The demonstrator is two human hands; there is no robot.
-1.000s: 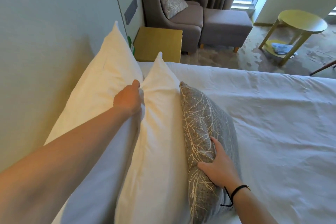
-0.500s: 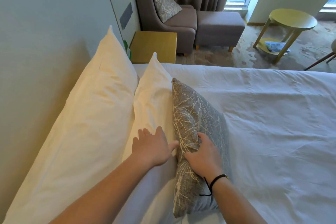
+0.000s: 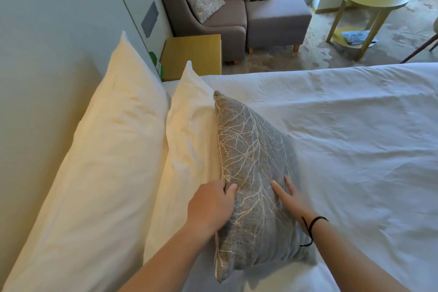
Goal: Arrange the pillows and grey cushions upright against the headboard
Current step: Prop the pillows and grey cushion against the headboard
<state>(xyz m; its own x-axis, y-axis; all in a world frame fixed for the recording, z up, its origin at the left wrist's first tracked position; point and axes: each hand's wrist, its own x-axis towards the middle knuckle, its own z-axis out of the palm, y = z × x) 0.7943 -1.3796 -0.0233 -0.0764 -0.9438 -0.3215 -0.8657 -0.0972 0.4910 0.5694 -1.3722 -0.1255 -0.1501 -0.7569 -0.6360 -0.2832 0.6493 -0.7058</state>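
Head view: grey branch-patterned cushion (image 3: 253,173) propped upright at centre against smaller white pillow (image 3: 189,149), itself leaning on larger white pillow (image 3: 111,149) at 9 o'clock along headboard (image 3: 47,31). Left hand (image 3: 209,206) gripping cushion's top edge, thumb curled over. Right hand (image 3: 292,199) flat, fingers straight, pressing cushion's face. Armchair (image 3: 203,12) at 12 o'clock.

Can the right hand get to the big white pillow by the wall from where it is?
Probably not straight away: the right hand lies flat on the grey cushion, with that cushion and the smaller white pillow between it and the big white pillow.
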